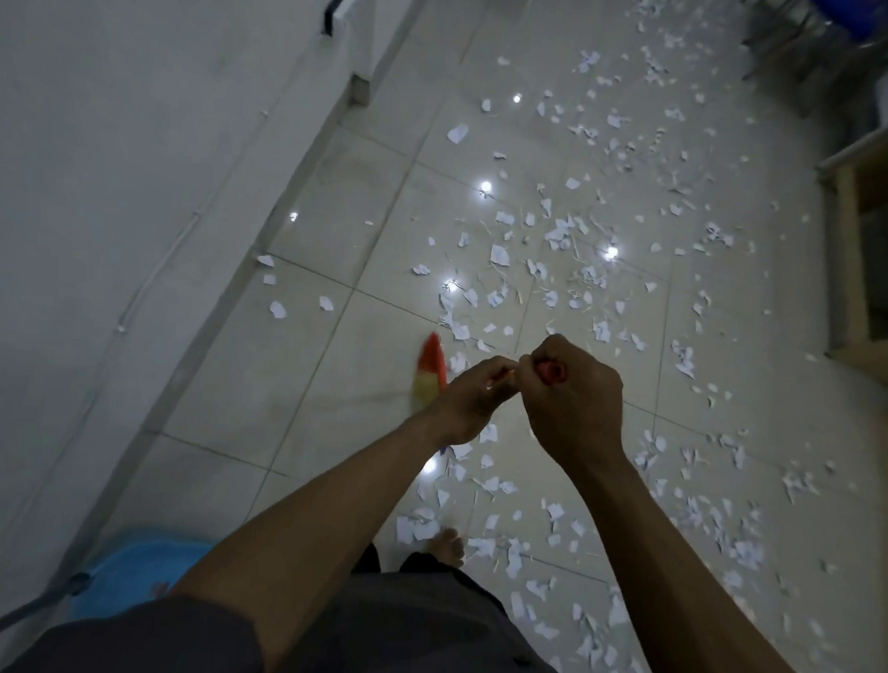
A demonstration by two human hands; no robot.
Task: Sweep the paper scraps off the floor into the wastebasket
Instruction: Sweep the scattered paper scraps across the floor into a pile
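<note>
Left hand (472, 395) and right hand (575, 399) fingers grasp one broom (431, 367) amid countless paper scraps (500, 255).

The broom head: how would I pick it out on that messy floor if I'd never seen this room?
Start at the pale wall on the left and follow the tiled floor along it downward. Just left of the left hand sits the broom head, blurred, the only red-and-yellow thing among white paper scraps.
</note>
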